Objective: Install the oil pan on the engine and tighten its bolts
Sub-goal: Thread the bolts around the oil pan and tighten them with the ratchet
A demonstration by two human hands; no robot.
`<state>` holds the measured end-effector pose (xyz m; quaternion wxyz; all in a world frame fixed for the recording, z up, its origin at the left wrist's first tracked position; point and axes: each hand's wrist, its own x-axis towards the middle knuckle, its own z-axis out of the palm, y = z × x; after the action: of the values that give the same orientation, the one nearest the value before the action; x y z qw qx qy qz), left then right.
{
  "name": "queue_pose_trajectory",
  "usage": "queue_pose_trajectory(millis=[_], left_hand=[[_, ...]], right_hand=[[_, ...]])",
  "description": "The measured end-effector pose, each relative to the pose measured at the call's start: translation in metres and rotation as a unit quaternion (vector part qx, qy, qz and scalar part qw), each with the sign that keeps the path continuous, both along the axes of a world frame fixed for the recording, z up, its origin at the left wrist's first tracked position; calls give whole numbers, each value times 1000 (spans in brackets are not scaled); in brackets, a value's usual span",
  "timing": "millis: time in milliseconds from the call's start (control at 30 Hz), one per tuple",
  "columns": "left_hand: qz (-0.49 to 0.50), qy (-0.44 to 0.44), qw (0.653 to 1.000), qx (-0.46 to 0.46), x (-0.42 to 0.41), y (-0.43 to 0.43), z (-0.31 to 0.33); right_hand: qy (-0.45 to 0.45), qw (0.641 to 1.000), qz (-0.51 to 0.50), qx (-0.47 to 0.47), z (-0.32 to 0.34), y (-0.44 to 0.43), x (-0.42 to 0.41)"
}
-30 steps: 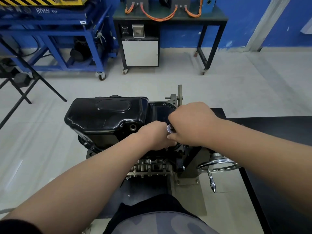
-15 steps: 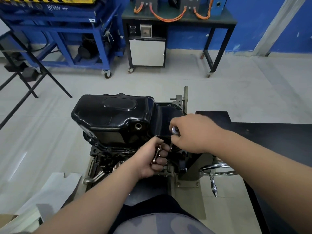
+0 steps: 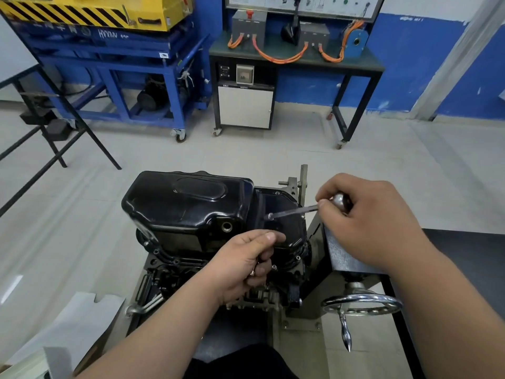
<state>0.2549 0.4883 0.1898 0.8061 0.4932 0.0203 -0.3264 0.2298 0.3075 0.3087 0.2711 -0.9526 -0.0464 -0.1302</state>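
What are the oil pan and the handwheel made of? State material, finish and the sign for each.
Oil pan: looks like pressed sheet metal with glossy black paint; rounded stamped contours and sharp light reflections suggest this.
Handwheel: looks like bright chrome-plated or polished metal; mirror-like silver sheen on rim and handle. Base metal cannot be told.

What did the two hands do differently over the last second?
The right hand pulled back to the right, drawing the socket driver out over the oil pan. The left hand dropped toward the pan's near edge, closed on small metal parts, likely bolts. The pan stayed seated on the engine.
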Motion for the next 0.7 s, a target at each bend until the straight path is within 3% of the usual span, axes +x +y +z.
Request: queue_pose_trajectory(millis=[100,333,700], left_hand=[[2,3,1000,27,-2,8,-8],[34,105,994,-9,-1,35,-25],[25,101,994,-31,3,47,-20]], right_hand=[[9,998,-3,69,6,-7,-8],[15,989,13,149,7,-12,-13],[34,984,51,167,5,-7,-3]])
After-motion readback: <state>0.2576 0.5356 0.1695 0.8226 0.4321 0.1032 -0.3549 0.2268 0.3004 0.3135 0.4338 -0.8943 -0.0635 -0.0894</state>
